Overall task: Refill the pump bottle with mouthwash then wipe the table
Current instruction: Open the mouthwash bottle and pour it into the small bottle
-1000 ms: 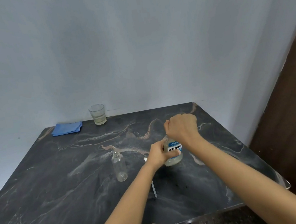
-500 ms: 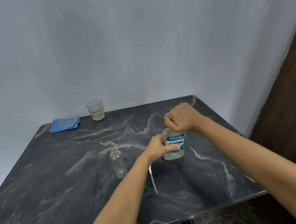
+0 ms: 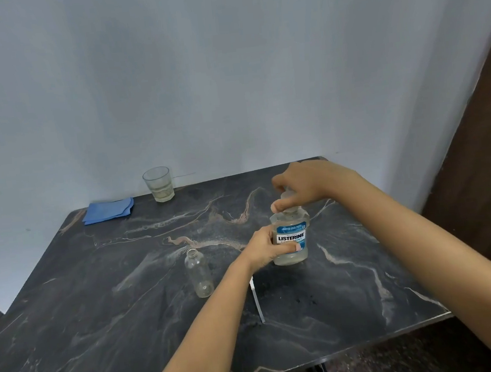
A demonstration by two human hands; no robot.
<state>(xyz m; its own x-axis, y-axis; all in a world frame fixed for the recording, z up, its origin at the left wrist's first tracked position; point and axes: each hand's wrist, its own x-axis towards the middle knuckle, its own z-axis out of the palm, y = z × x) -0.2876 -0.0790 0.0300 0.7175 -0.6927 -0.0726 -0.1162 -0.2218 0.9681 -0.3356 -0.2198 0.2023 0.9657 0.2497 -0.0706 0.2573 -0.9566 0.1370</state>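
Observation:
A clear Listerine mouthwash bottle [image 3: 292,235] stands upright on the dark marble table [image 3: 131,319], right of centre. My left hand [image 3: 267,248] grips its body from the left. My right hand [image 3: 307,183] is above it, fingers pinching the clear cap [image 3: 288,197], which sits just over the neck. A small clear pump bottle [image 3: 199,274] without its pump stands open-necked to the left. The pump's tube [image 3: 257,301] lies on the table, partly hidden by my left forearm.
A folded blue cloth [image 3: 109,210] lies at the table's back left corner. A drinking glass [image 3: 159,184] with some pale liquid stands beside it by the wall. The table's near right edge [image 3: 376,344] drops off to the floor.
My right hand has gone from a fist wrapped over the cap to a fingertip pinch, with the cap now raised a little above the bottle's neck. My left hand keeps its hold.

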